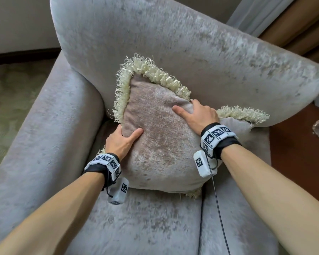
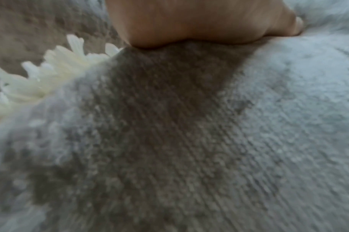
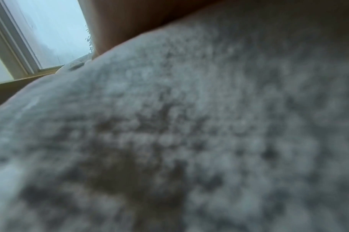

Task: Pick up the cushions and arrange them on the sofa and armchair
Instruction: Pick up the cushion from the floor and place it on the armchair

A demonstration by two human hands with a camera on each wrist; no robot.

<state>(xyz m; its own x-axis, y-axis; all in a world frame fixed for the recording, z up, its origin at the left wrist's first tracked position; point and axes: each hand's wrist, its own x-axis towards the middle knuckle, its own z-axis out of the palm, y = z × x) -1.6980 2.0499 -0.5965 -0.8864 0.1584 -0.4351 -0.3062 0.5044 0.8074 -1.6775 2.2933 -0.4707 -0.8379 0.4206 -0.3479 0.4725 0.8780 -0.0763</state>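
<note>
On the armchair (image 1: 44,137) seat, the cushion (image 1: 155,144) leans corner-up against the backrest. Left hand (image 1: 121,140) grips its left edge, thumb in front; right hand (image 1: 197,115) clasps the upper right edge, likely steadying it so it sits propped.

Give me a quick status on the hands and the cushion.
Left hand grips fringed cushion's left edge, right hand grips its upper right edge. Cushion stands on a corner on armchair seat, leaning against the back. Nothing in the way.
</note>
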